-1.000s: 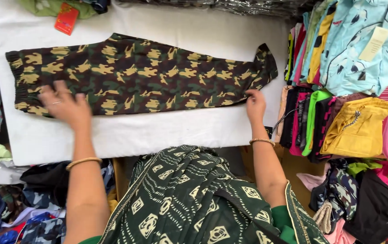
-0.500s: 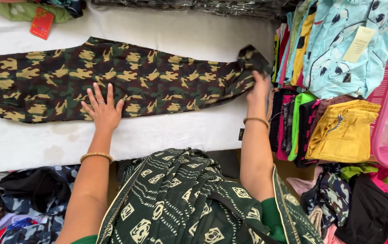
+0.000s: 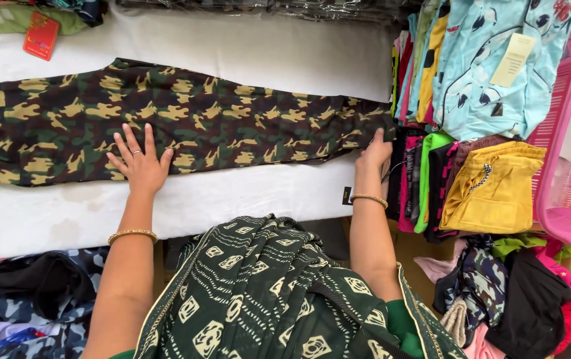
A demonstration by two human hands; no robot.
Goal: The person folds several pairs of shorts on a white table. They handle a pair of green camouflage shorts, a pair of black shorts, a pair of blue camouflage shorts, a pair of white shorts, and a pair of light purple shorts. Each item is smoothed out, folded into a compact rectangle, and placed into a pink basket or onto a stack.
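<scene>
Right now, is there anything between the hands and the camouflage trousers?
Nothing visible. The left hand lies flat on the camouflage trousers, fingers spread on the cloth. The right hand is at the trousers' right end, by the stack of folded clothes; whether it grips the cloth I cannot tell.

Both bare forearms reach away from the body. The left hand (image 3: 140, 163) lies palm down with fingers spread flat, a ring on one finger and a thin gold bangle at the wrist. The right hand (image 3: 375, 151), farther right, is curled with fingers bent down and gripping, its wrist wearing a similar gold bangle, elbow bent near the torso.
</scene>
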